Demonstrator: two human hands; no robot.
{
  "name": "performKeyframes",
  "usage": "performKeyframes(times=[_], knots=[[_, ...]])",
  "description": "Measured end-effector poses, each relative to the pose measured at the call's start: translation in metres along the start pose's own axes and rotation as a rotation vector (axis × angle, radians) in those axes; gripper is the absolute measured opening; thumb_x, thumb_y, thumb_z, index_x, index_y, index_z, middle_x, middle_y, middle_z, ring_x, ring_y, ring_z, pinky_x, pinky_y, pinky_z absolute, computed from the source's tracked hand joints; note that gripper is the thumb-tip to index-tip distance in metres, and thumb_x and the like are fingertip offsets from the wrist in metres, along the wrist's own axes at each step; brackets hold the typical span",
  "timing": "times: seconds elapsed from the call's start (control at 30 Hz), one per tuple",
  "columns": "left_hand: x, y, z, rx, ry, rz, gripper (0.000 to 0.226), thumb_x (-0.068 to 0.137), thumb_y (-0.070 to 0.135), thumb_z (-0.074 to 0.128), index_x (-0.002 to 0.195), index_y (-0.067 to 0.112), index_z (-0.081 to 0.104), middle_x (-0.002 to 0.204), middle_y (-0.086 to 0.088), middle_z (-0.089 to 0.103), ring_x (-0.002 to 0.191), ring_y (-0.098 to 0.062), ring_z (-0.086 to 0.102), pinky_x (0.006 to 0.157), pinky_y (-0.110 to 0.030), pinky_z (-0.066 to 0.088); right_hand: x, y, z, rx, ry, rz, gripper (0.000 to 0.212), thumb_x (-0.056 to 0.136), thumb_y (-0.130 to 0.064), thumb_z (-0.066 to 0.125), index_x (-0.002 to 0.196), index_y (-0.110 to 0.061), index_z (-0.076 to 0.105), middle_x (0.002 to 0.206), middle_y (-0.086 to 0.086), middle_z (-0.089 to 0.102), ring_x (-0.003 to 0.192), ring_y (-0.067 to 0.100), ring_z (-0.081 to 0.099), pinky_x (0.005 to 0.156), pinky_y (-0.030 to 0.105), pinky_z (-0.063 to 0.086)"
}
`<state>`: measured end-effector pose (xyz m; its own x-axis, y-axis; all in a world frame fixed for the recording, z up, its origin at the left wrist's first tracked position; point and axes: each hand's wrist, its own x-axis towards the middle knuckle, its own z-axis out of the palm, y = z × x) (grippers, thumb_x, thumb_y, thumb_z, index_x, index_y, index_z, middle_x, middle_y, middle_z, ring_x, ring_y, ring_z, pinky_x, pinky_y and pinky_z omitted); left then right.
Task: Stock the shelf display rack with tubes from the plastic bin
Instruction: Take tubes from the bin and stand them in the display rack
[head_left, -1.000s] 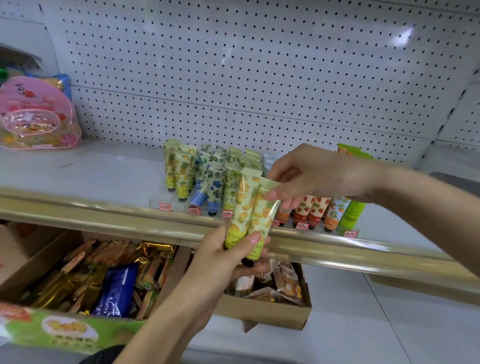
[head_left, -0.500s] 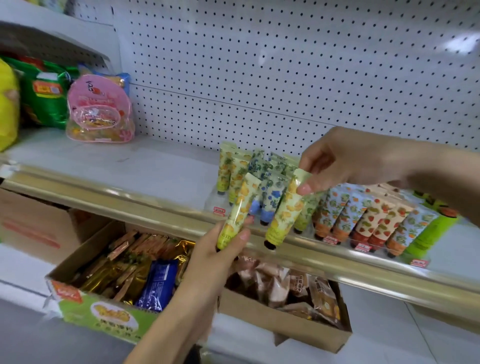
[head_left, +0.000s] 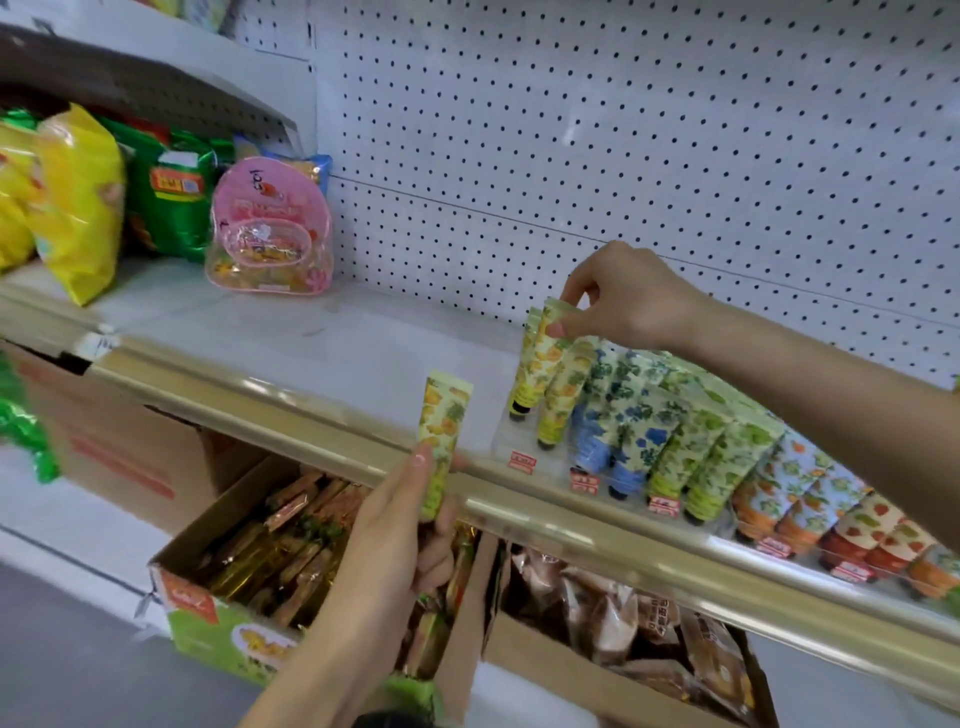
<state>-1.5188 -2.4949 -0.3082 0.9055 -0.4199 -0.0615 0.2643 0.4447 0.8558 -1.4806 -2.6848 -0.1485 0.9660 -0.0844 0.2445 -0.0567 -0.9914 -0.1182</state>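
Observation:
A clear display rack (head_left: 506, 441) stands on the white shelf (head_left: 291, 332), filled with rows of printed tubes: yellow, blue, green and orange. My right hand (head_left: 623, 296) pinches the flat top of a yellow-patterned tube (head_left: 540, 358) at the rack's far left rear, cap down among the other yellow tubes. My left hand (head_left: 405, 535) grips a second yellow-patterned tube (head_left: 441, 436) upright in front of the gold shelf edge, left of the rack. The plastic bin is out of view.
Snack bags (head_left: 67, 197) and a pink pouch (head_left: 267, 228) sit at the shelf's left. Under the gold shelf rail (head_left: 597, 514) stand open cardboard boxes (head_left: 197, 613) of wrapped snacks. A white pegboard (head_left: 623, 130) backs the shelf.
My right hand carried one yellow tube up and back into the rack's left rear row. My left hand keeps the other tube, now more upright. The camera swung left.

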Motion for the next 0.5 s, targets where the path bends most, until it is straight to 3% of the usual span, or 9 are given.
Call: performKeyframes(times=[0.07,0.17,0.23,0.37,0.5], knots=[[0.002,-0.003,-0.005,-0.008,0.01,-0.012,0.046,0.08,0.046,0.048,0.105,0.011,0.064,0.058,0.001,0.039,0.043,-0.008,0.02,0.039,-0.022,0.016,0.009,-0.001,0.011,-0.024,-0.026,0.022,0.027,0.08,-0.027,0.073,0.095,-0.005,0.07,0.061,-0.007,0.045,0.06,0.011,0.045,0.054,0.023,0.034],[0.007,-0.007,-0.012,-0.002,0.012,-0.033,0.045,0.08,0.047,0.049,0.104,0.012,0.064,0.059,0.0,0.041,0.042,-0.009,0.02,0.039,-0.022,0.015,0.019,-0.001,0.024,-0.077,-0.061,0.052,0.031,0.08,-0.029,0.074,0.098,-0.005,0.068,0.065,-0.008,0.047,0.078,0.02,0.049,0.074,0.029,0.037],[0.01,-0.008,-0.015,0.0,0.011,-0.035,0.043,0.08,0.047,0.049,0.101,0.014,0.066,0.06,-0.001,0.044,0.041,-0.009,0.02,0.039,-0.023,0.014,0.023,0.0,0.03,-0.082,-0.067,0.064,0.036,0.079,-0.029,0.075,0.101,-0.002,0.068,0.071,-0.001,0.056,0.081,0.021,0.05,0.082,0.035,0.036],[0.016,-0.01,-0.017,0.005,0.02,-0.026,0.037,0.087,0.042,0.046,0.098,0.016,0.07,0.064,-0.002,0.05,0.039,-0.009,0.019,0.039,-0.023,0.013,0.027,-0.002,0.038,-0.099,-0.08,0.087,0.041,0.079,-0.029,0.074,0.106,0.001,0.067,0.102,0.017,0.069,0.082,0.024,0.053,0.084,0.034,0.031],[0.02,-0.012,-0.019,0.011,0.037,-0.059,0.038,0.09,0.04,0.045,0.111,0.016,0.065,0.063,0.0,0.055,0.039,-0.008,0.018,0.037,-0.021,0.016,0.029,-0.001,0.042,-0.132,-0.1,0.091,0.04,0.08,-0.03,0.073,0.107,-0.001,0.067,0.102,0.016,0.07,0.088,0.027,0.057,0.084,0.033,0.029]])
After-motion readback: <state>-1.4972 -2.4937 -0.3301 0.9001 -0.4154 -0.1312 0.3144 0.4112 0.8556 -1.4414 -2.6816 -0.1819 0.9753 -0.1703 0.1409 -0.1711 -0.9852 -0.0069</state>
